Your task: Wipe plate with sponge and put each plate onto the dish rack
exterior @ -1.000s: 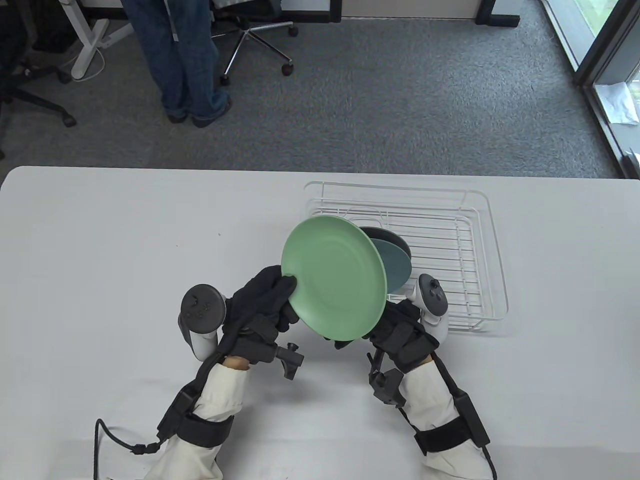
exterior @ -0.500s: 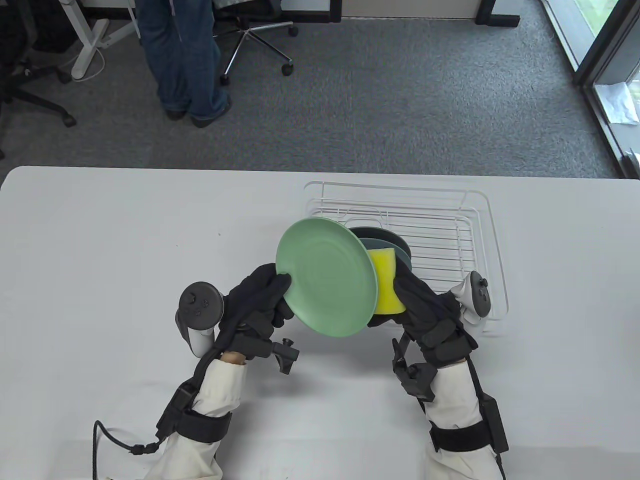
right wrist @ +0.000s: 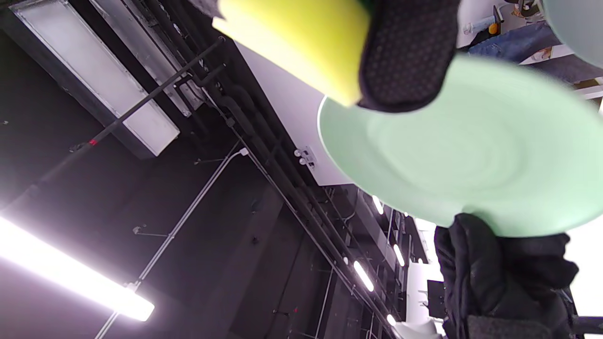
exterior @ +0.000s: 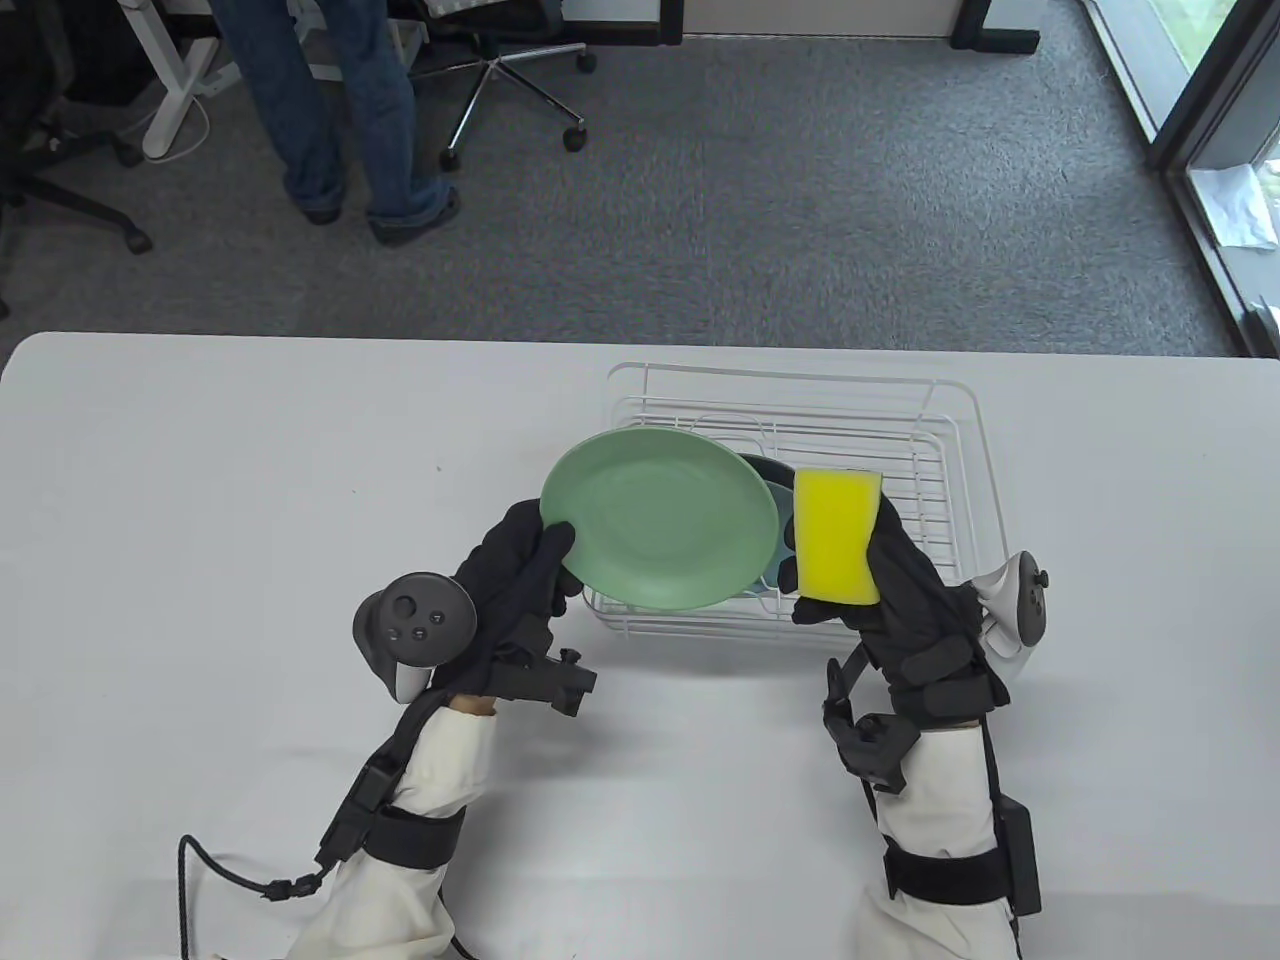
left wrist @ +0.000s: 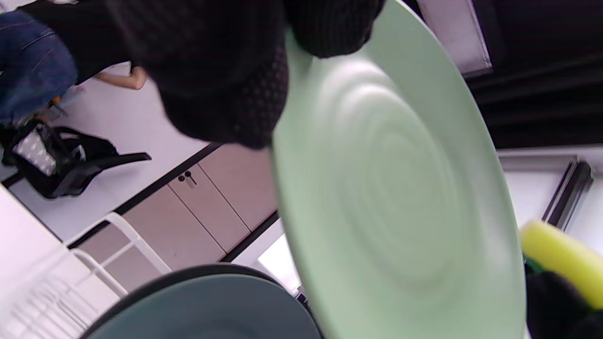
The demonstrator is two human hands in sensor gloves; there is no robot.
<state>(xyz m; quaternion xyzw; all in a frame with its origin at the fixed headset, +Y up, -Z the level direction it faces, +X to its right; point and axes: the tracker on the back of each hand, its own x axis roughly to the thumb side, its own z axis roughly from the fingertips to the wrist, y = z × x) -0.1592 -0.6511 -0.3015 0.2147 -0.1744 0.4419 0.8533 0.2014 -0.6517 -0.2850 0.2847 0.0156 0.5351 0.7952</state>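
Observation:
My left hand [exterior: 520, 575] grips the near-left rim of a light green plate [exterior: 660, 518], held above the front left of the white wire dish rack [exterior: 960, 500]. The plate fills the left wrist view [left wrist: 400, 207], thumb on its edge, and shows in the right wrist view [right wrist: 471, 155]. My right hand [exterior: 880, 585] holds a yellow sponge [exterior: 838, 538] just right of the plate, apart from it; its yellow block [right wrist: 297, 42] sits under my fingers. A dark teal plate [exterior: 777, 505] stands in the rack behind the green one, seen close in the left wrist view [left wrist: 212, 306].
The rack stands at the table's back right, its right half holding nothing. A person in jeans [exterior: 340, 110] stands on the carpet beyond the table, beside an office chair [exterior: 500, 70]. White table surface spreads to the left and front.
The right hand drew the sponge out from behind the green plate and turned it face up to the plate's right. The left hand tilted the plate flatter. The person beyond the table stepped left.

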